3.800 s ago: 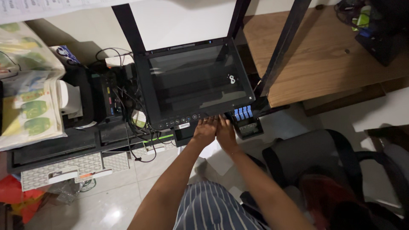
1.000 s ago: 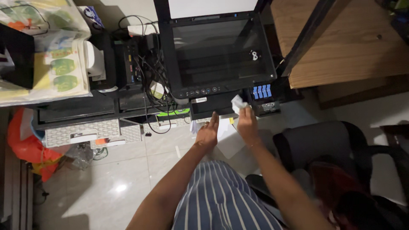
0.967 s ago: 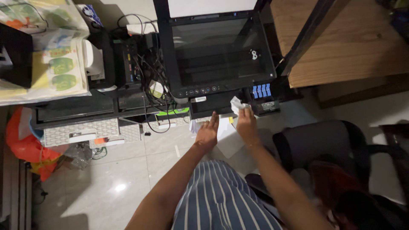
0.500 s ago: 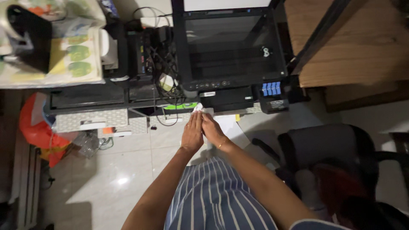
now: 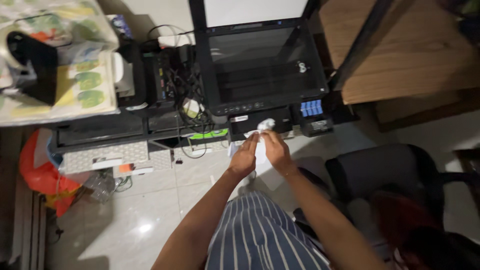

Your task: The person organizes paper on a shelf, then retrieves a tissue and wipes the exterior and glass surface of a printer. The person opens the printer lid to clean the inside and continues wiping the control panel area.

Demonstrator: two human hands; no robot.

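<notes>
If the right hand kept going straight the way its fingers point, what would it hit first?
Probably the crumpled white paper at the right hand's fingertips, then the black printer's front just behind it. Depth is hard to judge from above.

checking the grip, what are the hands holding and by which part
A crumpled white paper wad, pinched at its lower edge by the right hand; the left hand touches it from the left.

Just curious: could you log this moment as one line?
left hand: beside paper | right hand: holds crumpled white paper | place: before black printer
</notes>
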